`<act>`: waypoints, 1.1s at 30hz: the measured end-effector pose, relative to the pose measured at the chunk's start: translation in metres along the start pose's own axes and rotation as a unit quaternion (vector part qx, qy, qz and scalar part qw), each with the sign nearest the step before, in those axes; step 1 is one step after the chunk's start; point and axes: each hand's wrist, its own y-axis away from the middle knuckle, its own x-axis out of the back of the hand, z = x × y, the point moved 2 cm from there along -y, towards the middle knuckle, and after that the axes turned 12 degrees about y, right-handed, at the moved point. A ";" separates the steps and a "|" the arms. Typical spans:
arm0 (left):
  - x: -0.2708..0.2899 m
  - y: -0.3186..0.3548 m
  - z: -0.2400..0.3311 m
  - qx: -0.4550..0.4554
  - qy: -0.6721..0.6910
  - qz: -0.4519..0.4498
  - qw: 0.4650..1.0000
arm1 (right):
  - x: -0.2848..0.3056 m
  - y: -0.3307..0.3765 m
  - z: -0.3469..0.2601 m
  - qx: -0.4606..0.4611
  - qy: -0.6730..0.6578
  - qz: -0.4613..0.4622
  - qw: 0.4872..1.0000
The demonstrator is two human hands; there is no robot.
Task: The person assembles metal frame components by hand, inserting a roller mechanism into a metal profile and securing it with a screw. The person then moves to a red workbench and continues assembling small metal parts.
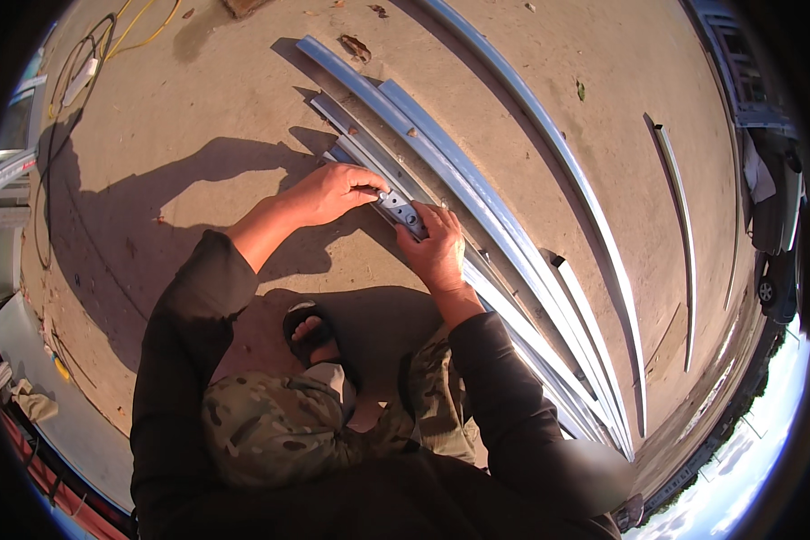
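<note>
A small silvery metal bracket (400,209) with several round holes is held between my two hands, above the ends of a bundle of long metal bars. My left hand (335,191) pinches its far left end with thumb and fingers. At its near right end, my right hand (436,247) has its fingers closed round it. The long grey metal bars (450,169) lie close together on the ground, running from far left to near right beneath and beyond my hands. Part of the bracket is hidden by my fingers.
A long curved-looking metal bar (549,135) and a thinner bar (678,207) lie apart on the concrete ground (243,90) to the right. A yellow cable (144,36) and a white power strip (79,81) are at the far left. My sandalled foot (312,335) is close below my hands.
</note>
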 end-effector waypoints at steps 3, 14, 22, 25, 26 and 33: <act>0.000 0.000 -0.001 -0.002 -0.001 0.001 1.000 | 0.000 0.000 0.000 -0.001 -0.001 -0.001 1.000; 0.000 0.000 0.004 0.017 0.001 -0.001 1.000 | 0.000 0.002 0.002 -0.020 -0.011 -0.001 1.000; 0.000 0.000 0.003 0.003 0.002 0.003 1.000 | 0.004 0.008 0.005 -0.039 -0.030 -0.006 0.999; 0.001 -0.001 0.002 0.038 -0.007 -0.018 0.999 | 0.005 0.008 0.005 -0.035 -0.025 0.002 0.999; 0.001 -0.001 0.002 0.039 -0.005 -0.018 0.999 | 0.004 0.008 0.005 -0.038 -0.027 -0.001 0.999; 0.000 0.000 0.003 0.026 0.006 -0.008 1.000 | 0.004 0.008 0.004 -0.043 -0.020 -0.005 0.999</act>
